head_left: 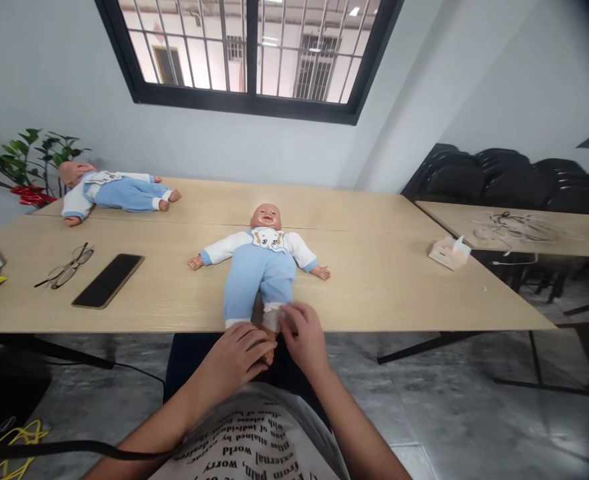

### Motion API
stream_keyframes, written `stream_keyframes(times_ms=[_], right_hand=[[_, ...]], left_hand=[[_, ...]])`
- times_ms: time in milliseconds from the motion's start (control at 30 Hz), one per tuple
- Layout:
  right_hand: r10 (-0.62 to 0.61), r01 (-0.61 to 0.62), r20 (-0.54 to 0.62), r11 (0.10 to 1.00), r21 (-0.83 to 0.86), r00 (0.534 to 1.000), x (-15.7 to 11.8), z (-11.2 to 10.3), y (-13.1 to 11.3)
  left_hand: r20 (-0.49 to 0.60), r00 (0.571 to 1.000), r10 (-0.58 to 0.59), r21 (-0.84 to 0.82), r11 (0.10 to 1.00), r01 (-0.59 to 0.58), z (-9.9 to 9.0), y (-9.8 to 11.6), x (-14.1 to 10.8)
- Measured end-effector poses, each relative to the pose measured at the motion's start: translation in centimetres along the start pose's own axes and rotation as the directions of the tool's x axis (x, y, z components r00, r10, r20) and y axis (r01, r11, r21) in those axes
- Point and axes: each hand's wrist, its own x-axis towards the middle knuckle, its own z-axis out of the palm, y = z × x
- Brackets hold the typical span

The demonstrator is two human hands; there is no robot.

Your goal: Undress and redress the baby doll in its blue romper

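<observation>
A baby doll (266,267) in light blue trousers and a white top with an animal face on the bib lies on its back on the table, arms spread, its legs toward me at the front edge. My left hand (239,350) has its fingers curled over the doll's bare foot (269,357), just past the table edge. Beside it, my right hand (304,333) pinches the pale cuff (272,316) at the end of that trouser leg. The doll's other foot is hidden behind my left hand.
On the wooden table (374,267), a second doll (124,191) lies at the back left near a plant (27,157). Glasses (67,267) and a phone (108,281) lie to the left. A tissue pack (449,253) sits at the right; tangled cables (517,228) lie on the neighbouring table.
</observation>
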Motion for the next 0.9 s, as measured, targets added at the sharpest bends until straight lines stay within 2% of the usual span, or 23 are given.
stream_keyframes(times_ms=[67,167,300,433,600,700,767,900], right_hand=[[-0.008,0.009,0.038,1.0,-0.029,0.999,0.6,0.1,0.9],[-0.029,0.032,0.041,0.997,-0.072,0.999,1.3,0.3,1.3],[-0.033,0.034,0.018,0.995,-0.089,0.999,0.9,0.5,0.4],[-0.106,0.112,0.168,0.993,-0.025,0.98,-1.1,0.7,-1.0],[0.048,-0.047,0.096,0.999,-0.005,0.994,-3.1,0.7,-1.0],[0.068,-0.061,0.147,0.997,-0.049,0.987,-3.3,1.0,-0.5],[0.099,-0.088,0.158,0.993,-0.077,0.982,-2.8,1.3,-0.4],[0.133,-0.127,0.11,0.99,-0.057,0.985,-1.6,1.8,-0.5]], left_hand=[[0.01,1.0,0.02,0.068,0.997,-0.02,0.7,-0.1,0.0],[0.012,1.0,0.016,0.072,0.997,-0.017,1.3,-0.5,-0.3],[-0.069,0.998,-0.005,0.037,0.999,0.007,1.6,-0.8,-0.8],[-0.188,0.982,-0.006,0.043,0.999,0.014,1.9,-0.9,-1.2],[-0.313,0.95,-0.022,-0.08,0.997,-0.004,2.4,-0.8,-1.8],[-0.375,0.923,-0.085,-0.202,0.979,0.008,2.5,-0.7,-2.0],[-0.378,0.921,-0.091,-0.233,0.973,0.0,2.5,-0.7,-2.1],[-0.377,0.923,-0.074,-0.226,0.974,-0.014,2.6,-0.6,-2.0]])
